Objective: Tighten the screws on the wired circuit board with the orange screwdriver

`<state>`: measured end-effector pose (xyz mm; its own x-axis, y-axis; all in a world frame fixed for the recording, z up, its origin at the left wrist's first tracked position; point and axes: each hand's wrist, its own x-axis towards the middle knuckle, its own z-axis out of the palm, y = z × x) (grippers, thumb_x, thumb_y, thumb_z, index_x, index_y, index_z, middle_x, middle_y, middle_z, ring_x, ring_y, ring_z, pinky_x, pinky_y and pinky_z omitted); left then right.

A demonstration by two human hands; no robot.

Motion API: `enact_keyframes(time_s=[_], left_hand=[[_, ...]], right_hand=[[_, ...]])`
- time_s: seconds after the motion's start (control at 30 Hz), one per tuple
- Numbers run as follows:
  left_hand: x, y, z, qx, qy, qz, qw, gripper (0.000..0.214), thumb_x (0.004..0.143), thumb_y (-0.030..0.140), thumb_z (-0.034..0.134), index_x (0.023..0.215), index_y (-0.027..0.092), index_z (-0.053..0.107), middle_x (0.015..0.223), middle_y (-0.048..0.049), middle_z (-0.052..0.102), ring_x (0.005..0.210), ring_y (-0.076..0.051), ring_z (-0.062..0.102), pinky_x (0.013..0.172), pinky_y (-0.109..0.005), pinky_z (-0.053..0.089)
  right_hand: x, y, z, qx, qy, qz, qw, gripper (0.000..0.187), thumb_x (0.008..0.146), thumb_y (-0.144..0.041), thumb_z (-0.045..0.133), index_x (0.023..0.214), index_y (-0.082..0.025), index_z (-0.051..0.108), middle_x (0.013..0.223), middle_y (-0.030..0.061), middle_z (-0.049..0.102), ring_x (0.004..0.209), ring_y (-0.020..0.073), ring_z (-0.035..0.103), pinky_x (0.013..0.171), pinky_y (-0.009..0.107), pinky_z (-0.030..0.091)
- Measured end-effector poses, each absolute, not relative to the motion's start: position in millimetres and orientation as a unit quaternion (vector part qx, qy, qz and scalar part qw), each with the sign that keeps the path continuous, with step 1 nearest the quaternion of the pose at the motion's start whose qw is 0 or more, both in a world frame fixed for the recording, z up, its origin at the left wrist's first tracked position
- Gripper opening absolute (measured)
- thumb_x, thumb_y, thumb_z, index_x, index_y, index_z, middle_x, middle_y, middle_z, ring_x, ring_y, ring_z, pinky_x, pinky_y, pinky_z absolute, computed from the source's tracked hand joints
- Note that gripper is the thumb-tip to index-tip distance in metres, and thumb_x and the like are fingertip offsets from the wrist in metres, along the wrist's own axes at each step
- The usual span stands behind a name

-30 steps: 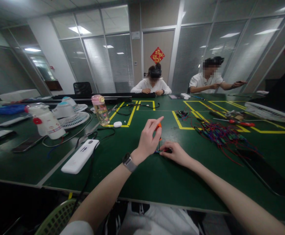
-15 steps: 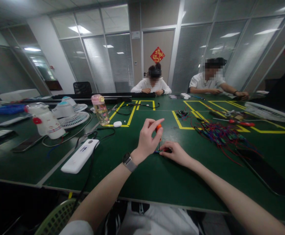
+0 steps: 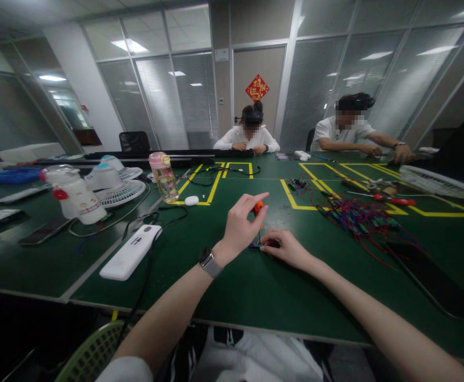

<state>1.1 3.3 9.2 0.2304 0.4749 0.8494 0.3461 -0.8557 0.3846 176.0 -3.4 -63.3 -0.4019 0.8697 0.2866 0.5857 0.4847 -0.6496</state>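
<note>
My left hand (image 3: 240,229), with a watch on its wrist, is closed around an orange-handled screwdriver (image 3: 259,206). The screwdriver stands upright, its shaft pointing down at a small circuit board (image 3: 255,245) on the table. Low on the tabletop, my right hand (image 3: 290,248) pinches the right side of that board between thumb and fingers. Part of the board is hidden by the fingers, and whatever lies under the screwdriver's tip is too small to make out.
Right of my hands lies a tangled heap of wired circuit boards (image 3: 359,216), with a dark phone-like slab (image 3: 427,278) nearer me. To the left are a white power bank (image 3: 131,252), a pink-lided bottle (image 3: 163,178) and small fans (image 3: 120,193). Two people sit across the green table (image 3: 232,297).
My hands stay almost in place around the screwdriver and board. Across the table, the person on the right has shifted slightly to the right with both arms.
</note>
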Motion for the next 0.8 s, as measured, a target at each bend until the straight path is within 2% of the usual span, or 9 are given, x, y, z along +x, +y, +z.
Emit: enact_keyframes(time_s=[0.1, 0.3, 0.4, 0.53, 0.6, 0.73, 0.8], left_hand=[[0.1, 4.2, 8.1, 0.784, 0.271, 0.556, 0.056, 0.024, 0.092, 0.027, 0.057, 0.114, 0.02, 0.064, 0.09, -0.0025, 0.058, 0.08, -0.015, 0.057, 0.075, -0.027, 0.049], [-0.5, 5.4, 5.4, 0.793, 0.238, 0.553, 0.092, 0.037, 0.099, 0.017, 0.035, 0.133, 0.021, 0.049, 0.112, -0.0068, 0.061, 0.102, -0.017, 0.058, 0.09, -0.033, 0.048], [0.9, 5.4, 4.9, 0.787, 0.243, 0.561, 0.082, 0.034, 0.098, 0.017, 0.041, 0.131, 0.021, 0.051, 0.105, -0.0055, 0.063, 0.095, -0.016, 0.06, 0.086, -0.031, 0.049], [2.2, 4.6, 5.3, 0.772, 0.271, 0.573, 0.042, 0.021, 0.092, 0.026, 0.058, 0.11, 0.019, 0.064, 0.087, -0.0022, 0.057, 0.08, -0.015, 0.056, 0.076, -0.028, 0.048], [1.9, 4.0, 5.5, 0.774, 0.274, 0.569, 0.037, 0.022, 0.091, 0.03, 0.06, 0.109, 0.019, 0.065, 0.088, -0.0024, 0.054, 0.081, -0.015, 0.055, 0.076, -0.029, 0.048], [0.5, 3.4, 5.0, 0.791, 0.259, 0.55, 0.065, 0.035, 0.099, 0.022, 0.038, 0.131, 0.021, 0.053, 0.104, -0.0066, 0.056, 0.097, -0.017, 0.056, 0.086, -0.032, 0.048], [0.2, 3.8, 4.6, 0.792, 0.248, 0.553, 0.077, 0.039, 0.099, 0.016, 0.033, 0.134, 0.02, 0.049, 0.111, -0.0079, 0.058, 0.102, -0.017, 0.056, 0.09, -0.033, 0.047]], right_hand=[[176.7, -2.5, -64.4, -0.451, -0.806, 0.226, 0.309, 0.012, 0.079, -0.024, 0.069, 0.088, -0.018, 0.074, 0.084, 0.005, 0.066, 0.077, 0.0189, 0.062, 0.072, 0.03, 0.05], [177.9, -0.6, -65.4, -0.443, -0.812, 0.224, 0.306, 0.012, 0.08, -0.025, 0.069, 0.088, -0.018, 0.075, 0.084, 0.0049, 0.066, 0.077, 0.0184, 0.062, 0.072, 0.03, 0.05], [177.1, -1.3, -64.9, -0.446, -0.813, 0.22, 0.304, 0.012, 0.08, -0.024, 0.069, 0.088, -0.018, 0.075, 0.082, 0.0049, 0.066, 0.077, 0.0187, 0.062, 0.072, 0.03, 0.049], [176.1, -2.0, -64.3, -0.451, -0.811, 0.217, 0.302, 0.012, 0.079, -0.024, 0.069, 0.088, -0.018, 0.075, 0.081, 0.0043, 0.066, 0.076, 0.0185, 0.061, 0.071, 0.03, 0.049], [176.0, -1.9, -64.1, -0.453, -0.81, 0.218, 0.301, 0.013, 0.079, -0.024, 0.069, 0.089, -0.018, 0.075, 0.082, 0.0045, 0.066, 0.076, 0.0185, 0.061, 0.071, 0.03, 0.049], [176.4, -1.7, -64.0, -0.45, -0.812, 0.216, 0.302, 0.012, 0.079, -0.024, 0.069, 0.088, -0.018, 0.075, 0.082, 0.0046, 0.066, 0.077, 0.0185, 0.062, 0.071, 0.03, 0.049], [176.5, -1.8, -63.9, -0.448, -0.812, 0.217, 0.304, 0.012, 0.08, -0.025, 0.069, 0.088, -0.018, 0.075, 0.082, 0.0045, 0.066, 0.076, 0.0183, 0.062, 0.072, 0.03, 0.05]])
